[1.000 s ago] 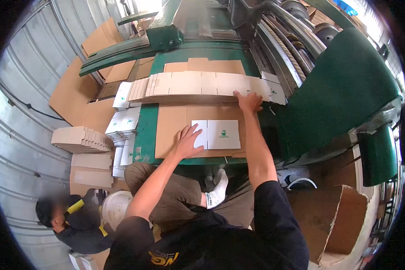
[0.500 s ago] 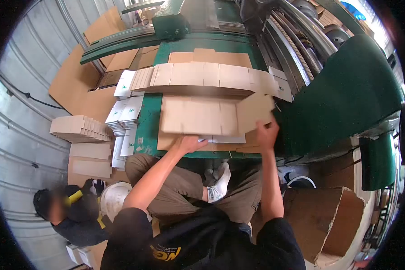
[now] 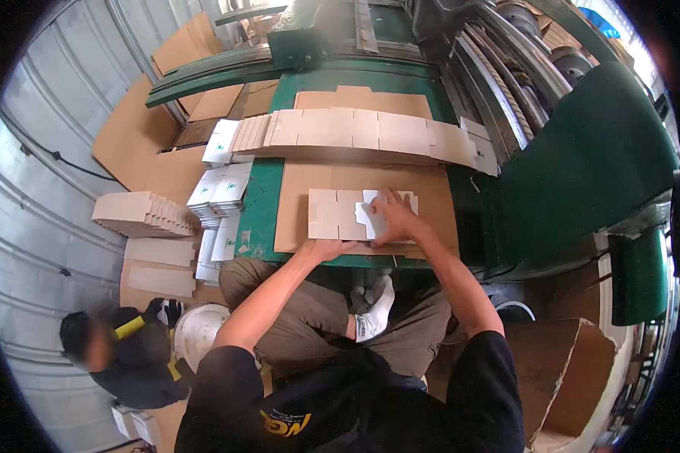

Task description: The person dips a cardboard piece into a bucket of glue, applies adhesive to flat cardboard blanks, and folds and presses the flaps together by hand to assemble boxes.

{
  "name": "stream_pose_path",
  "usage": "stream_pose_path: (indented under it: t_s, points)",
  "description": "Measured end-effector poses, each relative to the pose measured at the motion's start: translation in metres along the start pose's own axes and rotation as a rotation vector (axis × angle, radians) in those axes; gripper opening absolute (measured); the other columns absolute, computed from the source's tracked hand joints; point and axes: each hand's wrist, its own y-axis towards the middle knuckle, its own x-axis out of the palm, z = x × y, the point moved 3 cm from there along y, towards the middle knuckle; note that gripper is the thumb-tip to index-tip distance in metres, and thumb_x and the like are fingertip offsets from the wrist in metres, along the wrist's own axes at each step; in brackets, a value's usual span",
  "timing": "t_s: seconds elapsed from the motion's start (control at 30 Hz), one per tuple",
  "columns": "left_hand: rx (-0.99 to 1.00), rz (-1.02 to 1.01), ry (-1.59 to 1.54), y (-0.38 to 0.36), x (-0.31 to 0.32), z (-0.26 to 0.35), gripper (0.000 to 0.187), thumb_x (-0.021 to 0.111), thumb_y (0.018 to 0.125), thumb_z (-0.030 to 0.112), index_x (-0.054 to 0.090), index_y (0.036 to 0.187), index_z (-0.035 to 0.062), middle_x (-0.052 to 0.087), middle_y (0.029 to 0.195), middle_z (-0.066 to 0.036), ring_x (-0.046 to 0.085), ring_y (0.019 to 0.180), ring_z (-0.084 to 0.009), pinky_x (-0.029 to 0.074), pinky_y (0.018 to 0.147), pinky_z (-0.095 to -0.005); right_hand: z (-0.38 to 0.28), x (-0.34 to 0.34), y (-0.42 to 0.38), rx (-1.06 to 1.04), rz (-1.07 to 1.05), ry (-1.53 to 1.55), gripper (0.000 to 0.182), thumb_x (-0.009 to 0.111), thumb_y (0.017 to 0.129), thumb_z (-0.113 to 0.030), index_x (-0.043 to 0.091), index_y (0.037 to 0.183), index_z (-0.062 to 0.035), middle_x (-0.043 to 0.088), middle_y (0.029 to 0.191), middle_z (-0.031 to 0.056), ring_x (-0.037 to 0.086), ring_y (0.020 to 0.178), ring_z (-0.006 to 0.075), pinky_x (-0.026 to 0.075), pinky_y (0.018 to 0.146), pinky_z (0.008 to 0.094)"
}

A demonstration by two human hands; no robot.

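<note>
A cardboard blank lies on the brown cardboard sheet in front of me, its right part folded over so that a white flap faces up. My right hand presses on this flap with its fingers spread. At the blank's near edge is my left hand, its fingers partly hidden beneath the cardboard. Beyond the sheet, a long row of overlapping blanks stretches across the green table.
Stacks of white folded pieces line the table's left edge. More blanks lie farther left. A person in dark clothes is at the lower left beside a white bucket. Green machinery and an open carton stand right.
The blank's right part has been folded over to the left, showing its white side. My right hand has moved left and down onto it. My left hand has stayed near the front edge.
</note>
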Motion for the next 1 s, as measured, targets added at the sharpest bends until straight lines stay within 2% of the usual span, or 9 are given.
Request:
stream_pose_path:
  t_s: [0.1,0.33,0.4,0.6,0.73,0.8,0.9,0.97,1.0]
  points:
    - [-0.147,-0.165,-0.175,0.004,-0.001,-0.001,0.046,0.072,0.090,0.038,0.069,0.126,0.0104,0.062,0.133,-0.020,0.057,0.124,-0.0429,0.044,0.108,-0.0536,0.002,-0.003,0.004,0.051,-0.023,0.050,0.096,0.096,0.052,-0.049,0.053,0.132,-0.0176,0.039,0.149,0.0265,0.023,0.149,0.0531,0.019,0.116,0.0771]
    - [-0.172,-0.190,-0.138,0.005,-0.009,0.004,0.047,0.069,0.092,0.037,0.067,0.128,0.0054,0.063,0.132,-0.024,0.059,0.121,-0.0436,0.046,0.106,-0.0522,0.003,0.007,-0.002,0.051,0.075,0.023,0.105,0.096,0.049,-0.054,0.053,0.139,-0.0206,0.037,0.152,0.0258,0.023,0.150,0.0519,0.016,0.118,0.0766]
    - [-0.209,-0.203,-0.144,0.004,-0.007,0.002,0.051,0.069,0.092,0.038,0.065,0.130,0.0043,0.061,0.134,-0.025,0.057,0.123,-0.0442,0.044,0.108,-0.0524,0.005,0.005,-0.004,0.067,0.008,0.056,0.114,0.097,0.046,-0.057,0.053,0.145,-0.0241,0.026,0.163,0.0286,0.016,0.155,0.0530,0.009,0.122,0.0750]
    - [-0.336,-0.377,-0.254,-0.012,0.022,-0.010,0.065,0.071,0.092,0.040,0.055,0.144,0.0034,0.055,0.146,-0.026,0.050,0.135,-0.0464,0.039,0.115,-0.0497,0.002,0.009,-0.010,0.054,0.081,0.061,0.108,0.098,0.047,-0.058,0.058,0.141,-0.0237,0.027,0.163,0.0280,0.015,0.156,0.0496,0.008,0.123,0.0725]
    - [-0.549,-0.256,-0.429,-0.023,-0.004,-0.009,0.067,0.073,0.090,0.041,0.056,0.144,0.0066,0.054,0.147,-0.026,0.049,0.137,-0.0437,0.042,0.113,-0.0503,0.008,0.015,-0.014,0.032,0.144,0.096,0.108,0.098,0.046,-0.059,0.059,0.140,-0.0242,0.027,0.164,0.0278,0.014,0.157,0.0490,0.007,0.124,0.0714]
    - [-0.643,-0.078,-0.107,-0.038,-0.006,-0.021,0.081,0.074,0.091,0.038,0.040,0.158,0.0076,0.032,0.165,-0.026,0.031,0.151,-0.0474,0.030,0.120,-0.0586,0.007,0.016,-0.014,0.021,0.149,0.102,0.106,0.097,0.047,-0.060,0.059,0.140,-0.0251,0.027,0.164,0.0280,0.013,0.157,0.0488,0.005,0.125,0.0700]
    - [-0.591,-0.083,-0.147,-0.035,-0.008,-0.017,0.090,0.073,0.092,0.034,0.027,0.165,0.0102,0.013,0.173,-0.024,0.015,0.156,-0.0507,0.019,0.121,-0.0658,0.009,0.014,-0.013,0.016,0.111,0.125,0.103,0.096,0.050,-0.061,0.059,0.139,-0.0254,0.025,0.165,0.0287,0.011,0.157,0.0493,0.002,0.125,0.0687]
    - [-0.555,-0.117,-0.157,-0.012,-0.019,-0.006,0.095,0.078,0.087,0.037,0.030,0.165,0.0128,0.014,0.172,-0.026,0.016,0.156,-0.0500,0.020,0.122,-0.0655,0.016,0.020,-0.009,0.006,0.104,0.135,0.101,0.096,0.051,-0.061,0.059,0.139,-0.0254,0.024,0.166,0.0290,0.011,0.158,0.0497,0.002,0.125,0.0681]
    - [-0.504,-0.328,-0.182,0.005,-0.025,0.002,0.097,0.079,0.085,0.041,0.031,0.165,0.0141,0.015,0.173,-0.024,0.014,0.158,-0.0471,0.017,0.123,-0.0649,0.019,0.021,-0.009,-0.001,0.093,0.145,0.099,0.095,0.053,-0.062,0.059,0.138,-0.0254,0.023,0.166,0.0292,0.010,0.158,0.0500,0.001,0.125,0.0676]
